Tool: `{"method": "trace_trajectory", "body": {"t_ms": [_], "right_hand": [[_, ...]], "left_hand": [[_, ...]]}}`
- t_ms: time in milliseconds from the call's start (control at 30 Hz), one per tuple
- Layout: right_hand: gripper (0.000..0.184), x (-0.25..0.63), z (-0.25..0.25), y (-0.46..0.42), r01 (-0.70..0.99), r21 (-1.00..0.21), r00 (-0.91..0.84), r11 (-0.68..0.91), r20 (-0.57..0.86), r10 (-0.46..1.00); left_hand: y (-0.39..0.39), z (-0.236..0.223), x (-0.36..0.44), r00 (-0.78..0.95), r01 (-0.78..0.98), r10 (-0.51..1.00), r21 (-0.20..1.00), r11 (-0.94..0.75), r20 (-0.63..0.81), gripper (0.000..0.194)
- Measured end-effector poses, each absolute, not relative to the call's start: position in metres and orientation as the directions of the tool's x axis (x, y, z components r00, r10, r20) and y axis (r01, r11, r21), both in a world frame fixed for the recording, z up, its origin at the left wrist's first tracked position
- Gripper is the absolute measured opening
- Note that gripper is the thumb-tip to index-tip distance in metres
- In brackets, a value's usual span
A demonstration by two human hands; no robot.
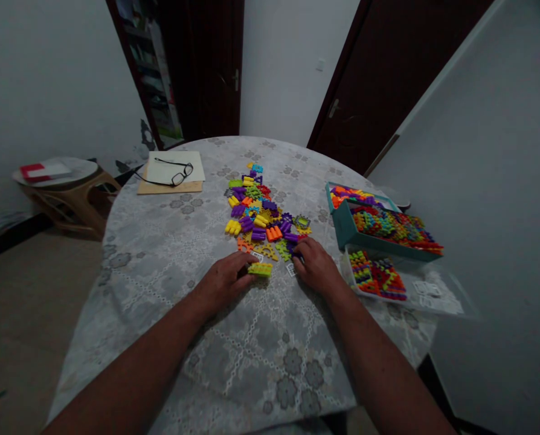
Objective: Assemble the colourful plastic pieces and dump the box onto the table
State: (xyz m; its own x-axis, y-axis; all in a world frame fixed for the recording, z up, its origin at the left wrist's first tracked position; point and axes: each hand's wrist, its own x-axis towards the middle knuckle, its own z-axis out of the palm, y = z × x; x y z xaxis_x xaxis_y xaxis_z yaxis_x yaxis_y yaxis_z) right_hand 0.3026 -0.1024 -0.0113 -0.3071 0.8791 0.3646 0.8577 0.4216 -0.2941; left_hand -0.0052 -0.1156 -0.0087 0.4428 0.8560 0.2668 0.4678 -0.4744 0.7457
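My left hand (228,275) pinches a yellow-green plastic building piece (261,269) between thumb and fingers, just above the cloth at the near edge of a heap. The heap holds purple connector pieces (258,234), yellow connector pieces (232,227), orange connector pieces (274,233) and toothed flat pieces such as a yellow one (267,251). My right hand (314,264) rests at the heap's right front with its fingers curled down by a dark purple piece (292,246). Its fingertips are partly hidden, so whether it grips that piece is unclear.
On the right stand a teal box (342,226) and a clear plastic tub (349,272), both filled with colourful pieces. Eyeglasses (178,179) lie on papers (192,160) at the back left. A patterned cloth covers the round table (161,241). A stool (77,193) stands at left.
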Motion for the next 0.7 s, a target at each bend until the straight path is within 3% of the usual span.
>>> {"method": "trace_trajectory", "body": {"t_ms": [167,300,500,700], "right_hand": [[0.017,0.305,-0.006,-0.101,0.875,-0.339,-0.155,0.345,0.481,0.863],[0.020,0.299,0.004,-0.109,0.797,-0.497,-0.022,0.343,0.543,0.840],[0.019,0.262,0.004,-0.129,0.537,-0.756,-0.121,0.374,0.369,0.921],[0.015,0.255,0.000,-0.129,0.453,-0.842,-0.151,0.293,0.251,0.956]], "left_hand": [[-0.115,-0.009,-0.006,0.456,0.467,0.848,0.738,-0.487,0.271,0.027],[-0.117,-0.008,-0.005,0.442,0.460,0.852,0.743,-0.485,0.282,0.027],[-0.118,-0.005,-0.005,0.446,0.450,0.846,0.744,-0.493,0.291,0.027],[-0.116,-0.009,-0.005,0.446,0.461,0.845,0.734,-0.499,0.295,0.031]]}}
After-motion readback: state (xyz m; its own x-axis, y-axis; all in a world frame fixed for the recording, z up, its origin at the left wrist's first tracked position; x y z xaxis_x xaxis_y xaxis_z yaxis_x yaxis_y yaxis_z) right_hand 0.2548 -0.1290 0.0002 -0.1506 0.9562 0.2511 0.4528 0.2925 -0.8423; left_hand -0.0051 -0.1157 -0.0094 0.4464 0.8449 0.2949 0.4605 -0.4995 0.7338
